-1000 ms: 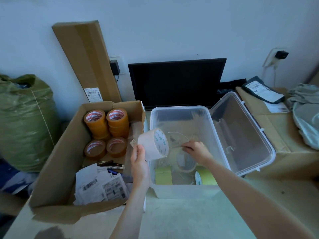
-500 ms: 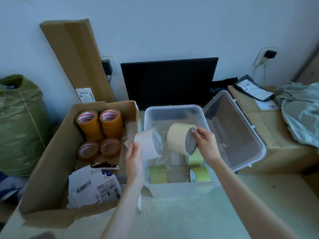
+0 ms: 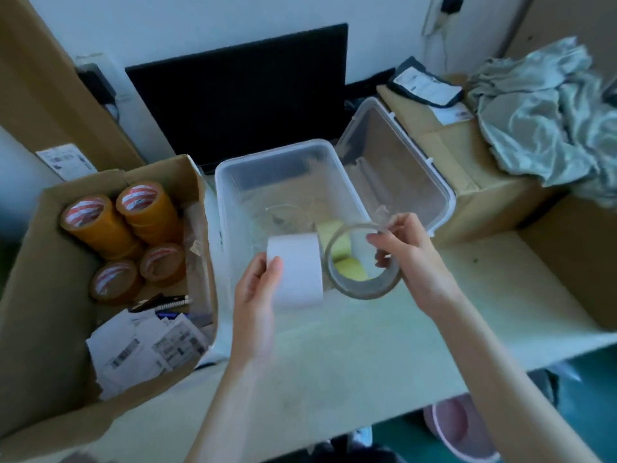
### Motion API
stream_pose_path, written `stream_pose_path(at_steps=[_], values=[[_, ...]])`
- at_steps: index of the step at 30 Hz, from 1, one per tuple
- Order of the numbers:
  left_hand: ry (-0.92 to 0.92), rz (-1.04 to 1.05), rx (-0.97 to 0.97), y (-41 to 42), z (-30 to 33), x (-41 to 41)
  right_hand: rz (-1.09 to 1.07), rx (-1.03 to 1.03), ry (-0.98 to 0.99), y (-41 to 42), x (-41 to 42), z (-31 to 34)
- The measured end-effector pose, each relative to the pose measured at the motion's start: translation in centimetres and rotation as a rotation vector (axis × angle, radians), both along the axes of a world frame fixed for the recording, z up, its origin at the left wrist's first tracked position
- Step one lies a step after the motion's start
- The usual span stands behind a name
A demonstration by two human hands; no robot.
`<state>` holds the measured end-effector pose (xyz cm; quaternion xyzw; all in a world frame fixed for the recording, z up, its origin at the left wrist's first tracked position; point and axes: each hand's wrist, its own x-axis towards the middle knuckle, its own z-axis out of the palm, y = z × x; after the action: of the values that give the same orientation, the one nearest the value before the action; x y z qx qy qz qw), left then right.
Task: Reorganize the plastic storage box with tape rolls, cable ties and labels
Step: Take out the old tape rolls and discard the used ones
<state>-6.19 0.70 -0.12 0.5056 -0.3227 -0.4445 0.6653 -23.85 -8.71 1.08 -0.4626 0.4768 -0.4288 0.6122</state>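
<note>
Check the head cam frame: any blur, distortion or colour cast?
Head view: motion blur overall, so print on the labels is unreadable; wide-angle bending at the edges; cool blue-green cast, dim light; the left hand on the white roll and right hand on the clear roll stay readable.

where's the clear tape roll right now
In the head view, the clear tape roll is in the right hand, just above the plastic box's near right corner, beside the white roll.

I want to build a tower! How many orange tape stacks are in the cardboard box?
4: two tall stacks at the back, two short ones in front. More may hide underneath.
</note>
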Motion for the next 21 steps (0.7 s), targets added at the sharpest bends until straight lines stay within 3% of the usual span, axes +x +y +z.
stream_pose_path(at_steps=[8,12,16,21], values=[[-0.106,-0.347,0.017,1.4,-0.5,-5.8,-0.197,0.050,0.053,6.2,-7.6,-0.9],[-0.162,-0.608,0.065,1.4,-2.1,-9.1,-0.427,0.105,0.165,9.9,-11.3,-2.6],[-0.176,-0.778,0.146,1.3,-4.2,-12.7,-0.638,0.158,0.179,13.2,-14.3,-4.7],[-0.152,-0.987,0.247,1.6,-6.5,-17.3,-0.829,0.245,0.335,17.6,-18.2,-9.4]])
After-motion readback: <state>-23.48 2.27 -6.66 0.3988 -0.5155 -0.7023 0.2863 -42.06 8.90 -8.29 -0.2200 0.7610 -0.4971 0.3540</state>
